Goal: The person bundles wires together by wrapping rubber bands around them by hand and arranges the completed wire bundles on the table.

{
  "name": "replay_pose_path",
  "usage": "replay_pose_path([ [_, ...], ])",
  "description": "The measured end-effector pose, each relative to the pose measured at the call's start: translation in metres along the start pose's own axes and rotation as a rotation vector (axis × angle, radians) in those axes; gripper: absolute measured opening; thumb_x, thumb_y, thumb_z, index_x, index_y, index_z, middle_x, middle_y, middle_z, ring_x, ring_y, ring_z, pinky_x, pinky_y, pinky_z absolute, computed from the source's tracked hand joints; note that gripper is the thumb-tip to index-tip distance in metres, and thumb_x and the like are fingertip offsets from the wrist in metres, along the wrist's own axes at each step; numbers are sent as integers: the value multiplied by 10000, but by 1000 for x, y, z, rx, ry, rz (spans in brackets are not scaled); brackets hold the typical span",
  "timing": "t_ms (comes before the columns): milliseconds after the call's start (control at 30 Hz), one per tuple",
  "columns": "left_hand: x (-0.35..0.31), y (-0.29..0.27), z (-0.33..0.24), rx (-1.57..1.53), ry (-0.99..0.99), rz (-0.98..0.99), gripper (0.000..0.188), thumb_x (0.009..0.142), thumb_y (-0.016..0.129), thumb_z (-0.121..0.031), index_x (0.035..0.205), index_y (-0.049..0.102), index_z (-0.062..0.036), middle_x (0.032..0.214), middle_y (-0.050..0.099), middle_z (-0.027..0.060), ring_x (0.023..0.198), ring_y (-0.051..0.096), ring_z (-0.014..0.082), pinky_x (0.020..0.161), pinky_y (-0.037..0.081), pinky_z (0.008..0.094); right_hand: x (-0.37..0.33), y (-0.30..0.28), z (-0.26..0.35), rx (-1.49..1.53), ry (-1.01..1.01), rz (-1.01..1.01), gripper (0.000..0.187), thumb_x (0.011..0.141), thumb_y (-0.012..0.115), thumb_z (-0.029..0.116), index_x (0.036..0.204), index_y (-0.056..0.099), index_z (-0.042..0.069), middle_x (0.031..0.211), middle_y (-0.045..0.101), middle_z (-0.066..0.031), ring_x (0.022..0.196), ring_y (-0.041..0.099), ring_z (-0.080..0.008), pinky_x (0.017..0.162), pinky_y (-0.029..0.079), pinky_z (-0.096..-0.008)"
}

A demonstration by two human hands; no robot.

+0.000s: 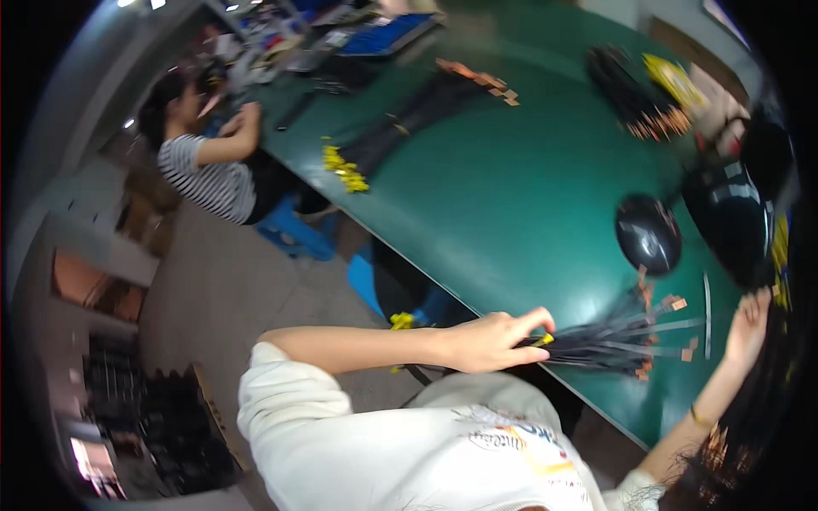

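My left hand [490,342] is closed around a bundle of black cables [588,342] at the table's near edge. The bundle's copper-coloured ends fan out to the right over the green top, and a small yellow piece shows between thumb and fingers. Yellow ends [402,321] stick out below my left forearm. Far to the right, my right hand [748,325] has its fingers drawn together beside a yellow piece [780,289] and dark hanging cables. What those fingers hold is too small and blurred to make out.
A tied black cable bundle [400,128] with yellow and copper ends lies across the green table [511,204]. Another bundle [626,94] sits at the far right. A shiny black round object [648,234] stands near my right hand. A person in a striped shirt [209,175] sits at left.
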State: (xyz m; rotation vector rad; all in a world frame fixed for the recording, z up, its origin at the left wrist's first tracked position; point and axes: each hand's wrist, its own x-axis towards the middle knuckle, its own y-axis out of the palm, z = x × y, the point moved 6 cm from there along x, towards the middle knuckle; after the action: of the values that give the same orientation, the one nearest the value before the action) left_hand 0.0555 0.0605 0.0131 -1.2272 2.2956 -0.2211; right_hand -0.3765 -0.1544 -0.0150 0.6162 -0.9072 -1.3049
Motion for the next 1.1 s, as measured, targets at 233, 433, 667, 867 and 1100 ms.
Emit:
replay_pose_path([
  [233,7,-35,-5,510,511,-485,195,815,521,-164,958,503,-33,847,549,154,632,556,314,606,448,387,-30,96,4,-107,-136,14,167,863,417,-18,1023,401,-64,779,349,-29,627,303,-104,613,329,-207],
  [433,17,-37,8,424,394,-491,160,782,544,-98,906,514,-3,820,562,125,745,563,281,639,457,352,-30,145,12,-509,-300,38,327,902,414,148,1143,393,-73,929,465,-58,696,393,-93,779,385,-195],
  [667,15,-40,6,300,491,-579,157,744,583,-63,877,528,-2,839,551,106,742,567,265,649,458,329,7,133,32,-468,-265,89,368,907,380,139,1220,361,-54,1134,469,-78,881,449,-86,844,363,-199],
  [867,21,-41,-5,259,662,-595,212,718,605,-31,925,563,-17,802,568,97,721,565,244,649,461,317,-20,162,49,-1694,-810,-8,341,885,400,79,1207,392,-33,1078,487,-70,887,467,-104,830,380,-212],
  [1100,30,-44,15,95,430,-561,161,693,641,10,845,589,3,788,578,104,695,589,176,645,479,257,-35,205,-3,-543,-455,51,228,891,438,103,1059,456,-49,857,454,-23,652,402,-53,685,379,-172],
])
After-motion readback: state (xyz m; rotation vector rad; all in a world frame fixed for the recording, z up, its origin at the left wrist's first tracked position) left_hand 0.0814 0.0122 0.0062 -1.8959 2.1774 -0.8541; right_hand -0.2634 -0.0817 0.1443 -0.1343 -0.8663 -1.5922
